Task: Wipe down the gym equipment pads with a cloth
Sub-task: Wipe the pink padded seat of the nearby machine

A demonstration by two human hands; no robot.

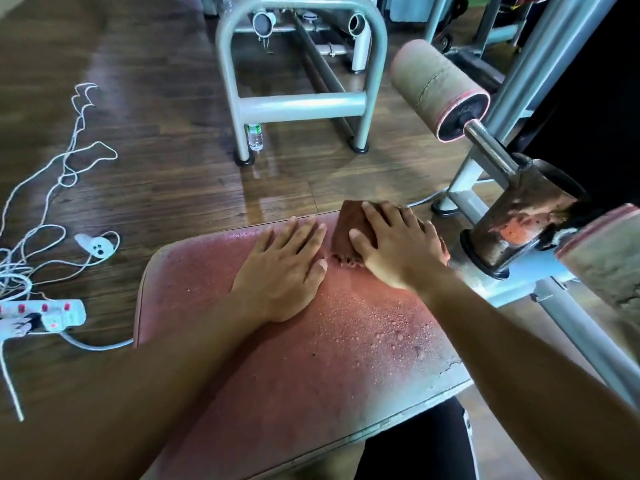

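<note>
Right hand (398, 244) lies flat, fingers spread, pressing the cloth (349, 226) at the far edge of the seat pad (311, 341). Left hand (287, 268) is flat and empty just beside it. Pad is beaded with droplets, probably slick. Cloth looks soft, limp; palm pressure should suffice. Its right part is hidden under the hand.

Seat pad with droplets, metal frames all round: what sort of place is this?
Most likely a gym. A worn red seat pad sits on a grey machine frame, with a foam roller pad on a steel bar. The right hand presses a cloth on it.
</note>
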